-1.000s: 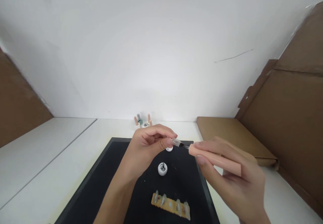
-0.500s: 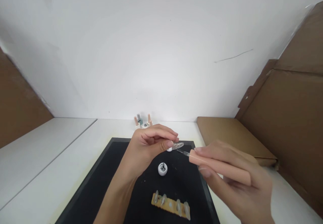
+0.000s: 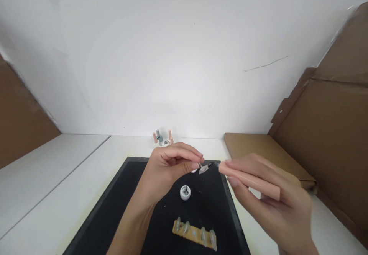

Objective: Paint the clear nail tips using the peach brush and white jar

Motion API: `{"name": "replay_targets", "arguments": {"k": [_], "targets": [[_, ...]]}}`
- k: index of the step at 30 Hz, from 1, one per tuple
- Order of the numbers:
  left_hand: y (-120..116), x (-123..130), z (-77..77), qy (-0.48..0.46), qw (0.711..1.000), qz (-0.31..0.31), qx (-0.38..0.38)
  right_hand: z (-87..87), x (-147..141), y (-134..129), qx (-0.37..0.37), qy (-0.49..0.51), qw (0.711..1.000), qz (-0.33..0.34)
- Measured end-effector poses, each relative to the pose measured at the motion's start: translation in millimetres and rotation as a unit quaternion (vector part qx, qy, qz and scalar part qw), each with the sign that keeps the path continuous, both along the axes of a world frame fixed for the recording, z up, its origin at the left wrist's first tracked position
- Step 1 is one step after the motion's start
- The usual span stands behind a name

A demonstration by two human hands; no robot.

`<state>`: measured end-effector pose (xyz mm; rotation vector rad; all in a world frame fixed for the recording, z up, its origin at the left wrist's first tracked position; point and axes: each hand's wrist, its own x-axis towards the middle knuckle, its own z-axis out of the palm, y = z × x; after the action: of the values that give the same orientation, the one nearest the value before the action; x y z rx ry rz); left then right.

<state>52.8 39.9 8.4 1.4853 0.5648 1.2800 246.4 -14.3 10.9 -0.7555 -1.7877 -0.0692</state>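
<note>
Over the black mat (image 3: pixel 115 201), pinching a clear nail tip (image 3: pixel 204 169) in the left hand (image 3: pixel 168 167), now angled lower; just right of those fingers, gripping a peach brush handle (image 3: pixel 253 182) in the right hand (image 3: pixel 278 209), bristles raised back to the tip.

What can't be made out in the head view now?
All in the head view:
Clear tip: its held end, hidden by the left hand.
Peach-handled brush: whether its bristles touch the tip, too small and blurred.
White item behind the left hand: mostly covered by it.
Small bottles: any labels, too small.
Black mat: near edge, cut off by the picture's bottom.
</note>
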Motion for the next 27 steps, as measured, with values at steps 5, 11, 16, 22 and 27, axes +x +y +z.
{"name": "replay_targets", "arguments": {"k": [5,11,16,22,27], "targets": [[0,-2,-0.2,0.001,1.000,0.001,0.002,-3.9,4,-1,0.001,0.000,1.000,-0.006],[2,0,1.6,0.003,1.000,0.008,-0.003,2.3,1,0,-0.001,0.003,0.999,0.037],[2,4,4.3,0.007,1.000,0.016,-0.004,11.3,-2,2,-0.027,-0.003,0.996,0.088],[0,3,4.7,0.013,1.000,0.004,0.003,11.1,-1,2,-0.016,-0.017,0.998,0.061],[-2,3,3.1,0.011,1.000,0.003,0.002,8.7,2,2,-0.001,-0.025,0.999,0.036]]}}
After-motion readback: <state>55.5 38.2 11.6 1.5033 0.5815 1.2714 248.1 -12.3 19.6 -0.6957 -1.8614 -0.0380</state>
